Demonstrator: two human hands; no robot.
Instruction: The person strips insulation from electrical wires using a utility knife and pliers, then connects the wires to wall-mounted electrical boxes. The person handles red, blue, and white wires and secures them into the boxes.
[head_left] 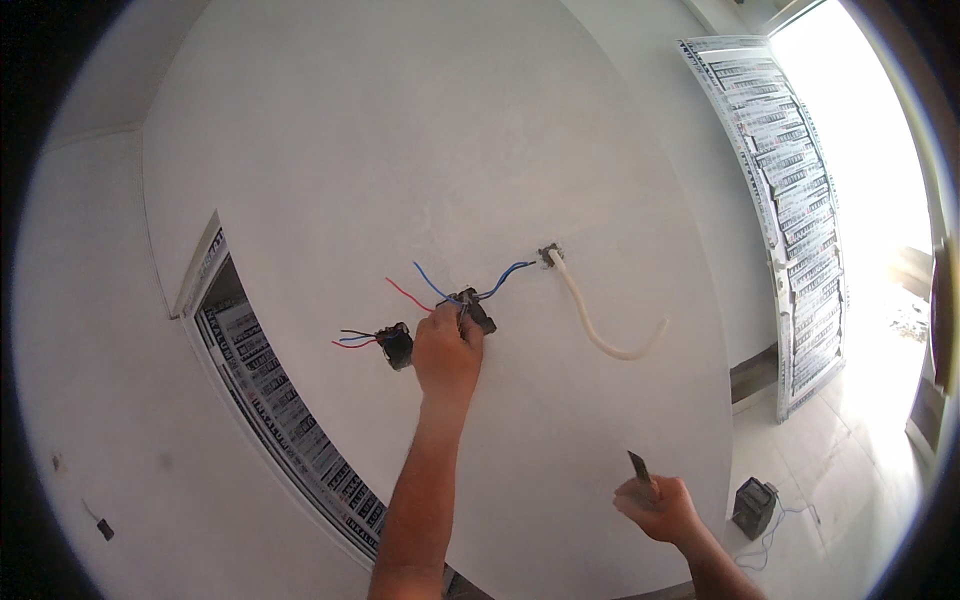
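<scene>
My left hand (447,350) is at a dark electrical wall box (481,316) set in the white wall. Its fingers are bent and closed at the opening; what they grip is hidden. Out of this box come a red wire (408,294) and blue wires (505,277). Just left of the hand, a second wall box (397,346) has red, blue and black wires (358,337) sticking out. Lower right, my right hand (660,508) is closed round a flat dark blade-like tool (639,466), tip upward, held apart from the boxes.
A cream flexible conduit (590,328) hangs from a small wall hole (550,256) right of the boxes. A tape-covered door (790,200) stands open at right. On the tiled floor sits a dark boxy device (754,508) with a blue cord. Another taped frame (270,420) is at left.
</scene>
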